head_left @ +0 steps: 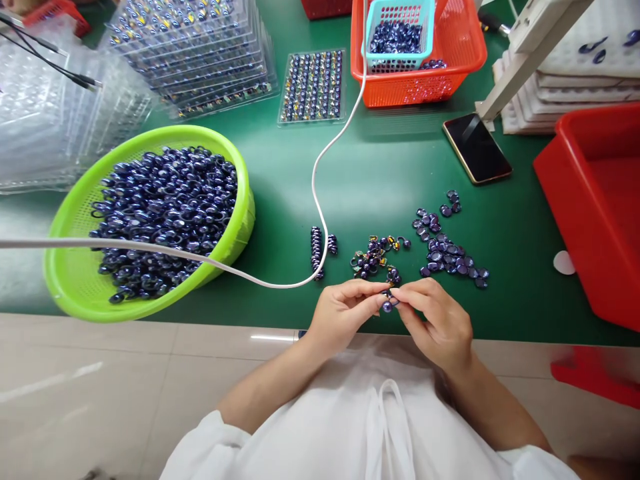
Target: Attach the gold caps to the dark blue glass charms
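Close to the table's front edge, my left hand [339, 312] and my right hand [439, 319] meet, thumbs and forefingers pinched on one small glossy dark-blue earbud-like part [387, 307]. Its round end hangs below my fingertips; the fingers cover the rest. Just beyond them lies a loose pile of similar parts [370, 260], some showing yellow and green bits. Flat round dark-blue caps [447, 257] are scattered to the right of that pile. To its left, dark-blue pieces [316, 250] stand lined up in a row, with a shorter row beside it.
A green basket [243, 193] heaped with dark-blue parts stands left. A white cable [315, 177] crosses the green table. Behind are a filled tray [313, 122], stacked trays [225, 73] and an orange basket [420, 93]. A phone [477, 148] and red bin [575, 193] are right.
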